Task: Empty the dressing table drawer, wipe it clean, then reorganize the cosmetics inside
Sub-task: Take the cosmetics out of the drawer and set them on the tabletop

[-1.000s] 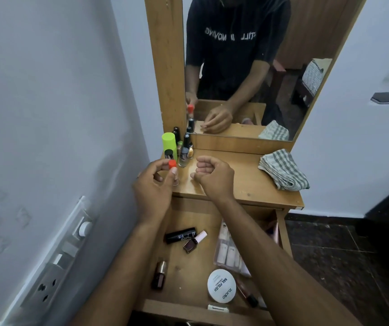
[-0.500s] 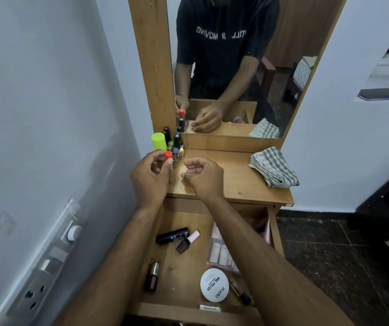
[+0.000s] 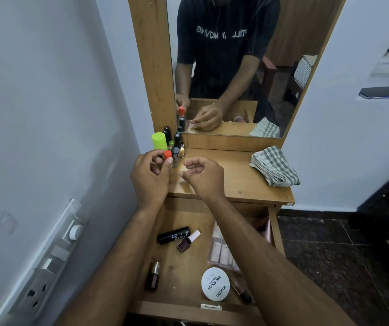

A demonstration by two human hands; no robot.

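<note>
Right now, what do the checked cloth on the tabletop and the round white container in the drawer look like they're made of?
Checked cloth: woven fabric, probably cotton, matte; it lies in soft folds with a green-and-white weave. Round white container: lid looks like smooth plastic with a slight sheen and printed black lettering; the material under the lid cannot be seen.

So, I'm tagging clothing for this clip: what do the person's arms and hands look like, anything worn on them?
Both forearms are bare, and neither the left hand nor the right hand wears a glove, ring or watch that shows. In the mirror a dark short-sleeved T-shirt with pale lettering across the chest appears, its sleeves ending above the elbows.
</note>
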